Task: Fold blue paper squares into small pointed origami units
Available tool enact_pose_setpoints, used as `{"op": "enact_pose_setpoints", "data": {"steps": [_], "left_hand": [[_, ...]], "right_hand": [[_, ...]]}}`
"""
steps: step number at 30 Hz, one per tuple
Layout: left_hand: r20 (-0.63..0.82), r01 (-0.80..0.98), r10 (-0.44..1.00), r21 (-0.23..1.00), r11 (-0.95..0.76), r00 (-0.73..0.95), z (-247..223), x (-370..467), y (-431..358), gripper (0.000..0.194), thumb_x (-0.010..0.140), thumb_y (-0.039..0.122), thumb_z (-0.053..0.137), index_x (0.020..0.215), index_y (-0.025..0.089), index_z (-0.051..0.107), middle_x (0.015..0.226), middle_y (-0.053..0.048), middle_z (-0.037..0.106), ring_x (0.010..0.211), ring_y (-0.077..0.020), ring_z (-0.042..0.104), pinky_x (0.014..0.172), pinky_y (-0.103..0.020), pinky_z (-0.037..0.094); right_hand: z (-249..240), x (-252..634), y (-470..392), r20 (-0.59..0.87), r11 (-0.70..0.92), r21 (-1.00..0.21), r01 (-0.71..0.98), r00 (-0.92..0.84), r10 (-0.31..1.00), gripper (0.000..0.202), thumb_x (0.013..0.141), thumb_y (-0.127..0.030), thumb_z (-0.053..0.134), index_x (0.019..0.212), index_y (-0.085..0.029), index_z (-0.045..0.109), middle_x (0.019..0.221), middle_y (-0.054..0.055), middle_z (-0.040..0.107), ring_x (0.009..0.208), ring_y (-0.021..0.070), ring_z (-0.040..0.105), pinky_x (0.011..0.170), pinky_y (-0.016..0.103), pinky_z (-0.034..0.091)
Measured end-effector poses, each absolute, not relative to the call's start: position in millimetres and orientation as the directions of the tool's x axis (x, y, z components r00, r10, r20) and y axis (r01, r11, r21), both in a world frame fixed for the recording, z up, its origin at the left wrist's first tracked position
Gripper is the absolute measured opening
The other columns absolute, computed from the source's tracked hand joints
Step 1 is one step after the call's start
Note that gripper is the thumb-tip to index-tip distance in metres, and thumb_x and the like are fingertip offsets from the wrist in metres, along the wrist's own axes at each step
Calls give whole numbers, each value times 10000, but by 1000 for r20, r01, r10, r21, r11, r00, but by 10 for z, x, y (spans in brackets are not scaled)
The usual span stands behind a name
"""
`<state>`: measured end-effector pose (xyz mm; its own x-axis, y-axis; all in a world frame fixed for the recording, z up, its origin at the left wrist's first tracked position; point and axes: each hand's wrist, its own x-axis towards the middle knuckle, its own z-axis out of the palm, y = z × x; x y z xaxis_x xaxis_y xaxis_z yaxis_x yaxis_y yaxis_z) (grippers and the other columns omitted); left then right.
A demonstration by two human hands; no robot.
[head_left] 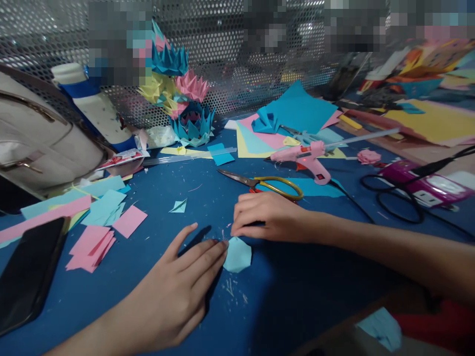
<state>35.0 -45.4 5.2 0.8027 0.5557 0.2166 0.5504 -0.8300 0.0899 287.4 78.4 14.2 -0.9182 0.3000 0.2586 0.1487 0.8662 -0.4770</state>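
Your left hand, thumb spread, touches the light-blue paper on the blue table; your right hand curls at its far edge, pinch undeterminable. Step judged: shaping; next move calls for a steady hold

The left hand, on the left of the small pale blue paper piece, is bare, with long slim fingers, rounded tips and a broad, smooth back, narrowing at a bare wrist into a bare left forearm. The right hand, just beyond that paper piece, is also bare, as is the slender right forearm to the paper's right. Right of the paper and nearer the wearer lies a dim red patch; whether it is clothing cannot be told.
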Motion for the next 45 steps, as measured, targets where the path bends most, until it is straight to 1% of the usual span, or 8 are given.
{"op": "enact_pose_setpoints", "data": {"steps": [3,5,11,14,26,38,42,45], "left_hand": [[223,555,561,91,-827,797,51,347,-450,514,968,231,483,1450,52,479,1460,-129,536,1356,-275,457,1247,-524,1],[216,552,556,84,-830,803,54,348,-445,524,965,231,487,1456,49,469,1463,-132,532,1353,-276,461,1249,-522,-10],[216,558,568,111,-823,794,58,351,-449,526,961,244,511,1451,57,478,1451,-126,546,1352,-275,471,1257,-519,-8],[217,551,562,113,-827,798,55,350,-452,507,970,244,505,1441,58,492,1465,-122,537,1358,-274,466,1259,-517,-14],[246,550,553,90,-831,796,67,359,-456,530,980,275,525,1452,40,472,1485,-122,521,1351,-270,478,1261,-532,-15],[207,542,542,61,-838,814,70,334,-435,520,986,267,486,1465,64,461,1495,-116,510,1370,-269,463,1254,-525,-54],[155,533,530,24,-846,833,113,337,-410,562,948,163,423,1505,92,407,1513,-93,490,1380,-252,454,1250,-510,-80],[135,526,523,19,-850,841,128,336,-401,589,922,132,401,1509,89,398,1536,-88,462,1391,-248,439,1245,-509,-97]], "right_hand": [[82,2858,763,286,850,-506,146,-902,325,185,977,-314,611,950,-179,734,870,26,711,837,145,582,731,264,410],[92,2865,747,295,888,-446,114,-918,266,198,986,-334,596,957,-189,727,880,23,709,840,144,575,720,264,402],[161,2877,714,321,996,-48,75,-943,86,312,1058,-248,416,903,-200,683,852,12,662,778,144,490,627,292,308],[167,2865,695,316,994,93,54,-948,22,345,1053,-147,370,875,-199,661,805,3,630,751,149,455,585,311,241],[175,2884,647,305,946,321,-36,-942,-139,270,1010,-87,397,858,-151,611,807,46,594,813,179,490,580,343,291],[177,2888,652,281,948,313,-54,-949,-146,237,1003,-59,419,921,-132,629,872,55,605,862,182,495,616,335,314],[174,2879,687,265,966,252,-50,-957,-118,268,1031,-77,381,919,-137,617,866,44,592,849,175,464,613,336,284],[210,2881,724,237,987,152,-42,-968,-78,288,1052,-136,386,885,-166,619,857,22,599,820,167,434,629,334,274]]}}
